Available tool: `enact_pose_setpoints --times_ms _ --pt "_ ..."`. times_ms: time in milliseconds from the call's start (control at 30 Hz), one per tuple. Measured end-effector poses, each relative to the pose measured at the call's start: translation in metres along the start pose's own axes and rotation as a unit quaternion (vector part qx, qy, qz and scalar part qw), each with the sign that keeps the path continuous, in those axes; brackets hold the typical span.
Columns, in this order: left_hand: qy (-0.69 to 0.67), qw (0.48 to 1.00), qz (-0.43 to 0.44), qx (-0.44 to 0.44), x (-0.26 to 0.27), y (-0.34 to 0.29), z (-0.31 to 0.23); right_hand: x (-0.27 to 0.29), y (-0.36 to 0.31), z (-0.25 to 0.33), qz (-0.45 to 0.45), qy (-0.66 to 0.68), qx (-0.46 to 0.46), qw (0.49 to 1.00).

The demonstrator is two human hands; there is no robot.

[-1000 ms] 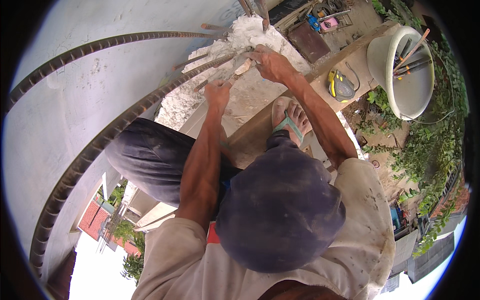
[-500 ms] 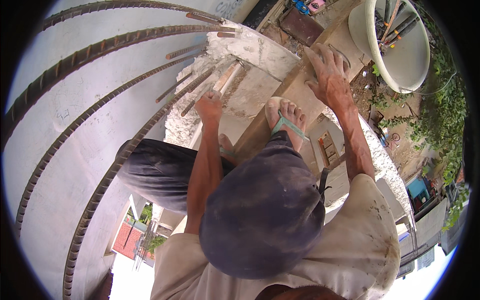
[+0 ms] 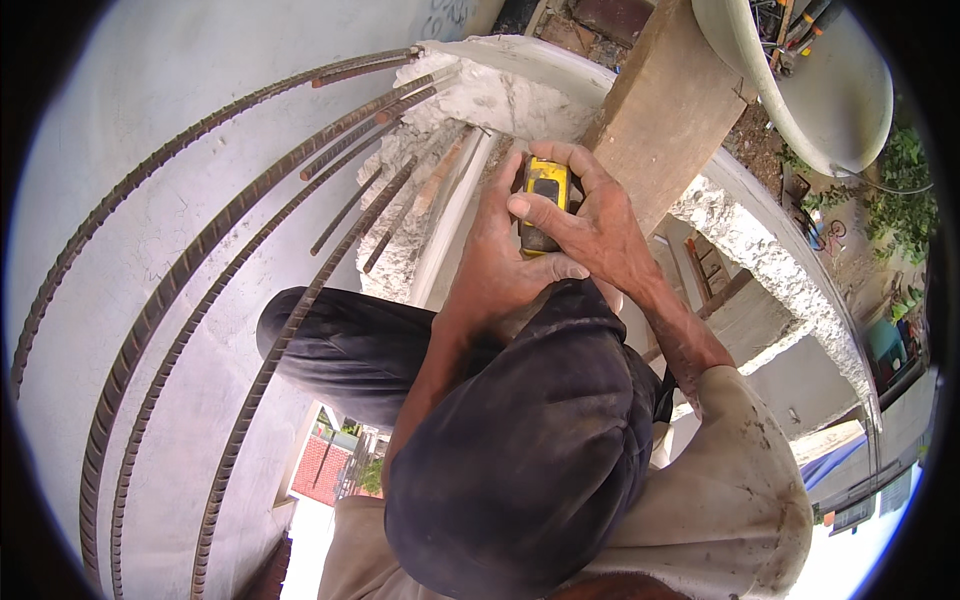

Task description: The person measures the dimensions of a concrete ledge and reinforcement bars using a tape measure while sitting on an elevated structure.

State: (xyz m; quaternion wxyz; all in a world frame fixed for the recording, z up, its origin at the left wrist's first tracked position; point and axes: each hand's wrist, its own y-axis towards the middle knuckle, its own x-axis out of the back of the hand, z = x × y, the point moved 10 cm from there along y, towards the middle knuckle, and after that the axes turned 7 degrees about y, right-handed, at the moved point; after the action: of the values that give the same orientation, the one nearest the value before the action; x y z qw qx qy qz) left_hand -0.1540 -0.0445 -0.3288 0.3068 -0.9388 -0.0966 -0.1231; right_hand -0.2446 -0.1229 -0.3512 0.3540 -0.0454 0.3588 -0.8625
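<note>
The tape (image 3: 548,178) sits off any surface, in front of the body, between the left hand (image 3: 490,255) and the right hand (image 3: 610,225). The right hand's fingers bend over its top, thumb pressed across its face; the left hand cups its left side, thumb laid under its lower end. Together the fingers pinch it, though some left tips are hidden, so I cannot tell how firmly.

A drop looks like the main danger: pale dust on the left thumb could cut the grip, and a loose hold could let the tape bounce off the plank (image 3: 670,110) toward the ground (image 3: 858,245) well below. Whether any blade is out does not show; if one is, a quick recoil could nip a finger.

The bars (image 3: 266,370) curve past the left knee (image 3: 320,335), so a sideways lean could catch it. The broken concrete (image 3: 500,80) ahead could scrape knuckles. A bump to the plank could jolt the bucket (image 3: 835,105) and spill its tools (image 3: 824,22)
</note>
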Motion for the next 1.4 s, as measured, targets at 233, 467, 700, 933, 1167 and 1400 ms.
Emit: enact_pose_setpoints --times_ms 233,467,700,933,1167,1400 --pt "0.087 0.947 0.171 0.257 -0.006 -0.038 0.049 -0.033 -0.017 -0.083 0.184 -0.136 -0.112 0.967" --pt "0.104 0.952 0.149 0.248 0.010 -0.045 0.027 -0.055 -0.005 -0.086 0.277 0.135 -0.233 0.922" --pt "0.135 0.943 0.186 0.242 0.033 -0.081 0.007 -0.060 0.004 -0.075 0.281 0.204 -0.243 0.906" --pt "0.144 0.950 0.147 0.234 0.085 -0.126 -0.057 0.026 0.096 -0.035 0.006 0.174 -0.042 0.984" --pt "0.323 0.910 0.095 0.240 0.113 -0.122 -0.115 0.000 0.142 -0.033 0.059 -0.102 0.039 0.992" --pt "0.237 0.895 0.128 0.357 0.106 -0.103 -0.100 -0.041 0.120 -0.061 0.035 -0.207 0.245 0.946"
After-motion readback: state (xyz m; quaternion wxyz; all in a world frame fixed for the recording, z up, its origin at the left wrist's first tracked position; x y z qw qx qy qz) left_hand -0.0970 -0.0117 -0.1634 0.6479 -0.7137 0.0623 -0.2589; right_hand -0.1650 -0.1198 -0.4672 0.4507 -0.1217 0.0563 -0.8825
